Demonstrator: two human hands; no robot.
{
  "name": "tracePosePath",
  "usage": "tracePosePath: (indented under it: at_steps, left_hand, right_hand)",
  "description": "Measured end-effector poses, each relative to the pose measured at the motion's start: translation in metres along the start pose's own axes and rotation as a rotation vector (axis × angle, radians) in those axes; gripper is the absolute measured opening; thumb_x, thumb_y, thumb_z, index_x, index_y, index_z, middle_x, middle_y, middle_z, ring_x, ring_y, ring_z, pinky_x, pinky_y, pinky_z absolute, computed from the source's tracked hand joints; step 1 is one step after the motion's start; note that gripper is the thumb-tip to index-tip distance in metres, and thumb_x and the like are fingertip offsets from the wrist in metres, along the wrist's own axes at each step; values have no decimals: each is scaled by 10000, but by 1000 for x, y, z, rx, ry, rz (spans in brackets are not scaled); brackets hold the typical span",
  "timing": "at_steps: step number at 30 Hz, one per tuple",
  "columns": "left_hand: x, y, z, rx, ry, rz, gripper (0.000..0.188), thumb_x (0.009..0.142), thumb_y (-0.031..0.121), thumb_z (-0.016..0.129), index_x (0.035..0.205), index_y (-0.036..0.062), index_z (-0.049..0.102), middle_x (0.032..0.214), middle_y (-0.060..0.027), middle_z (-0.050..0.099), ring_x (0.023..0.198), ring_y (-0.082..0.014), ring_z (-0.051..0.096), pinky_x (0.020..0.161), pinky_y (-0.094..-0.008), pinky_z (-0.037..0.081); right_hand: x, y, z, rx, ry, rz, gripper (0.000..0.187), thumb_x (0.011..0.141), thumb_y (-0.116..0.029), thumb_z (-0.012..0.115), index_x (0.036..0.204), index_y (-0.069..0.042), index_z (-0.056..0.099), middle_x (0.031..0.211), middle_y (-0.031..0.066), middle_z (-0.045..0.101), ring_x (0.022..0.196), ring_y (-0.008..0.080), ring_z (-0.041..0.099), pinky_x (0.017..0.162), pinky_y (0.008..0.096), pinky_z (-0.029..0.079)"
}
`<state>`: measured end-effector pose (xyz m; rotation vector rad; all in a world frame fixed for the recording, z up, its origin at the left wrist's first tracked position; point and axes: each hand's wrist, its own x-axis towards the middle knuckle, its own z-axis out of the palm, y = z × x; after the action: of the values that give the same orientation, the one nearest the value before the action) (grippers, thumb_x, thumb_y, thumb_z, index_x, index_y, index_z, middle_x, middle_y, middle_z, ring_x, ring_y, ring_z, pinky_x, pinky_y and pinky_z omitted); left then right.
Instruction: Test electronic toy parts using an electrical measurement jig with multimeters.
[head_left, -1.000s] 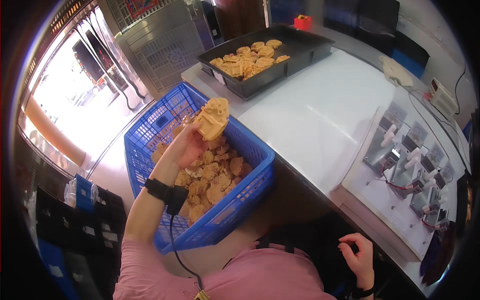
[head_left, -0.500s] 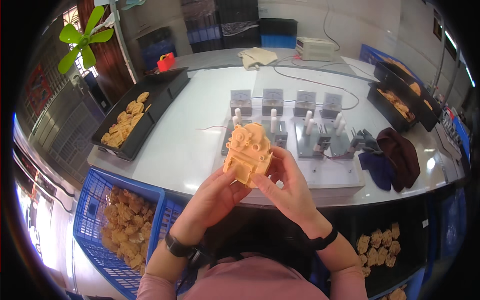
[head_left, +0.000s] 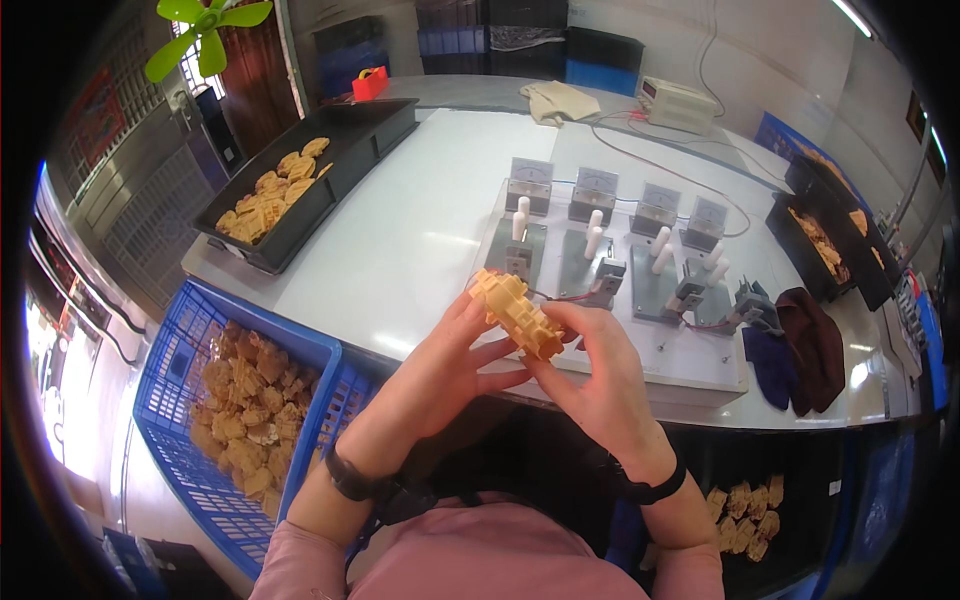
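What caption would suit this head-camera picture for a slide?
Both hands, left hand and right hand, hold a tan plastic part over a white table beside a blue crate of similar parts.

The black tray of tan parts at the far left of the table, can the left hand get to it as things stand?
Probably yes: the white table between the left hand and the black tray is bare, though that hand holds the tan part.

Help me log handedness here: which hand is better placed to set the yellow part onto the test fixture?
Probably right: the right hand grips the yellow part nearest the test fixture; the left hand holds it from the basket side.
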<state>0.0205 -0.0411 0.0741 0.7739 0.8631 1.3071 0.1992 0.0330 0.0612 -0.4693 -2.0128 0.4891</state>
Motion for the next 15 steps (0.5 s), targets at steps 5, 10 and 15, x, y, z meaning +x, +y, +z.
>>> tracePosePath:
  at_steps: [5, 10, 15]
  left_hand:
    - [-4, -8, -17, -159, -20, 66, 678, 985, 554, 496, 1518, 200, 271, 1464, -99, 372, 1303, -307, 462, 1063, -465, 407]
    - [-10, -15, -41, -403, 58, 131, 627, 983, 616, 406, 1448, 195, 404, 1395, -113, 522, 1247, -286, 535, 1030, -412, 439]
    - [-11, -14, -68, -563, 59, 161, 572, 960, 594, 462, 1367, 193, 483, 1356, -123, 507, 1242, -307, 526, 1048, -433, 430]
  right_hand:
    - [6, -7, 13, -76, -61, -91, 467, 767, -61, 788, 1186, -68, 583, 1016, 90, 651, 902, 276, 626, 780, 399, 496]
    - [4, 3, 11, -7, -43, 61, 360, 811, -59, 749, 1141, -53, 608, 1038, 79, 641, 906, 252, 619, 772, 361, 491]
    - [2, 28, 37, 32, -120, 270, 239, 885, -69, 673, 1118, -39, 629, 1036, 105, 631, 891, 226, 608, 763, 297, 489]
